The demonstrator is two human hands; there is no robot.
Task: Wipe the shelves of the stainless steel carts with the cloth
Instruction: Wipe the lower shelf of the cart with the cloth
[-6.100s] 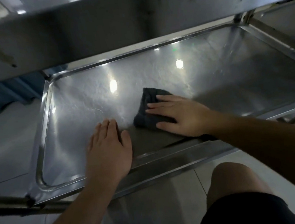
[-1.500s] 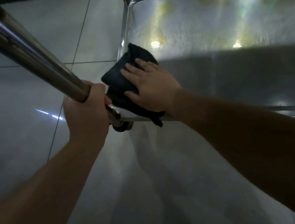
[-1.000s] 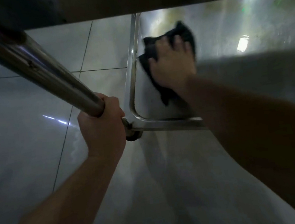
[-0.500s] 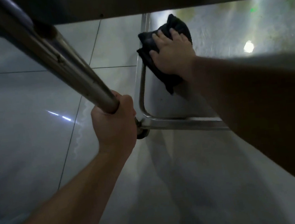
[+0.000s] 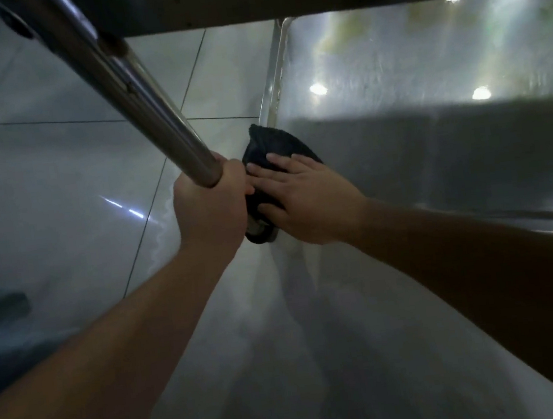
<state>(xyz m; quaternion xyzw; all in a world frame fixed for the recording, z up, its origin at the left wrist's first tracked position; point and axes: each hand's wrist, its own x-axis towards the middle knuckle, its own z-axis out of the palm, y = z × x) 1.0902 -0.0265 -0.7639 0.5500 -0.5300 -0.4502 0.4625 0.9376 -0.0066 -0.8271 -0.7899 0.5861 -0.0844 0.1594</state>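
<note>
My left hand [image 5: 211, 213] is wrapped tight around the cart's upright post [image 5: 138, 97], low down, just above the caster [image 5: 260, 233]. My right hand [image 5: 305, 199] lies flat, fingers straight and spread, pressing the dark cloth [image 5: 275, 149] onto the bottom shelf [image 5: 433, 143] at the corner beside that post. Cloth sits against the shelf's left rim [image 5: 275, 71], part hidden under my palm. Tiled floor [image 5: 40, 174] lies left of the post.
</note>
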